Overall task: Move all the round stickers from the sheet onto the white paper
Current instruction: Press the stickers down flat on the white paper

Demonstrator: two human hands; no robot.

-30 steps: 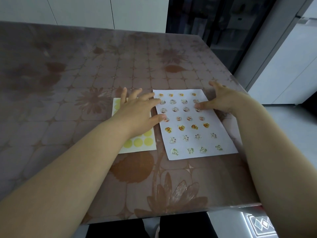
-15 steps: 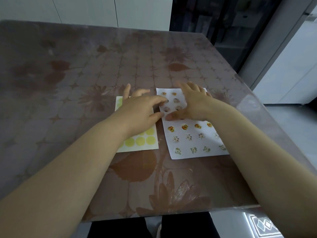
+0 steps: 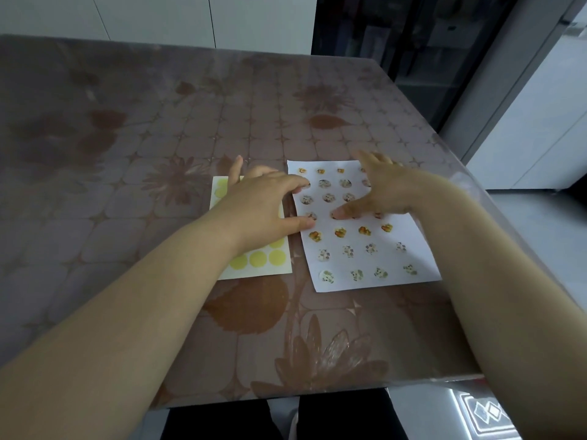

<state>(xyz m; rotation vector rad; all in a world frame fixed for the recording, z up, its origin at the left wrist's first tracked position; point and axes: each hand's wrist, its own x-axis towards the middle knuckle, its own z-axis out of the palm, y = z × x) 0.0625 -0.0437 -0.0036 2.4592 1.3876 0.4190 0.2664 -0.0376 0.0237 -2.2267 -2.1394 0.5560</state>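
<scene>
White paper (image 3: pixel 409 262) under spread, empty right hand (image 3: pixel 381 192) carried many stickers; yellow sheet (image 3: pixel 254 262) under spread, empty left hand (image 3: pixel 263 211) kept several.

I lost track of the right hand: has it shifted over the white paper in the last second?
Yes. The right hand has moved leftward from the white paper's right edge onto its upper middle.

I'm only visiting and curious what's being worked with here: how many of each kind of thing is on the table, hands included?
Yellow sticker sheet: 1
White paper with picture stickers: 1
Hands, left hand and right hand: 2
Total: 4
</scene>
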